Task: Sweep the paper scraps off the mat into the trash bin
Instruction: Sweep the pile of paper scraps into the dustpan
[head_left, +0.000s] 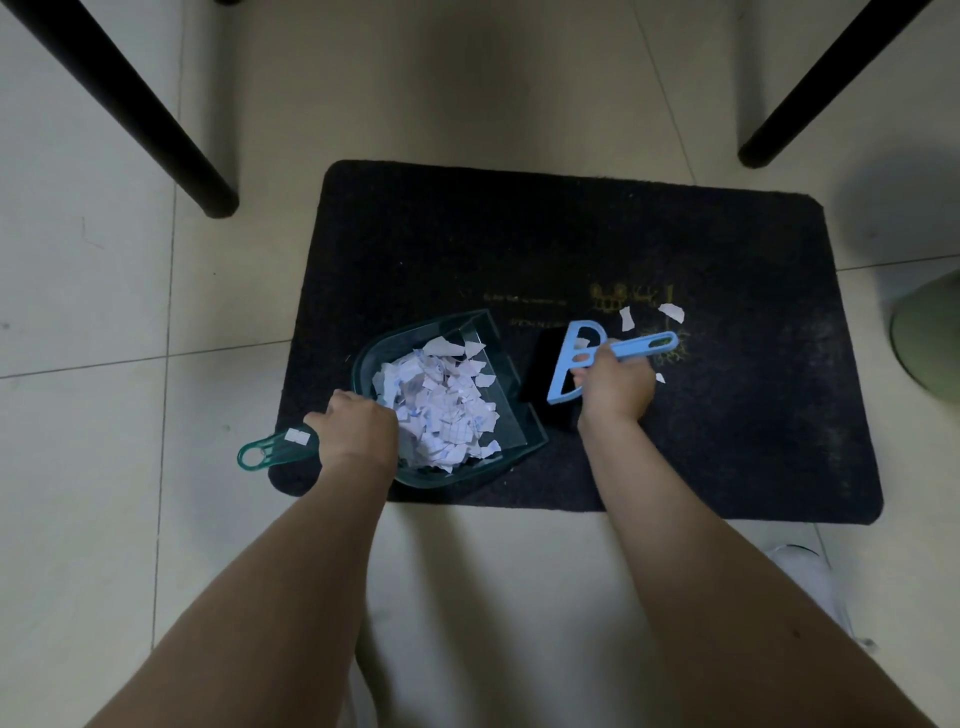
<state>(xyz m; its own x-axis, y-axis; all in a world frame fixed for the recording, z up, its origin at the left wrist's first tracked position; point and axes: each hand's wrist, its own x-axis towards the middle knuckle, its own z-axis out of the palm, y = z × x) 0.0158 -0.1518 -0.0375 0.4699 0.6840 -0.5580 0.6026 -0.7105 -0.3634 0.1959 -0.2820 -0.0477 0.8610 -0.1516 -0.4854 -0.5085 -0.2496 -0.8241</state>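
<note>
A: Scraps (441, 405) first: where do they lie?

B: Most are heaped in the green see-through dustpan (447, 400), which sits on the near-left part of the dark mat (675, 249), its open mouth turned to the right. A few loose pieces (670, 312) lie on the mat beyond the brush, near some faint yellow print.

A: And the left hand (353, 431)?

B: Its fingers are curled round the dustpan's handle, close to the pan. The handle's looped end sticks out past the mat's left edge, over the tiled floor (104, 312).

A: The right hand (615, 387)?

B: Wrapped round the light blue handle of a small brush (576, 364). The black bristle block is down on the mat, just right of the dustpan's mouth.

A: Anything else around?

B: Two black furniture legs (156, 119) slant down onto the floor at the upper left and upper right. A pale green rounded thing (930, 338) shows at the right edge, cut off; I cannot tell what it is. A white shoe (810, 577) shows near the right forearm.
</note>
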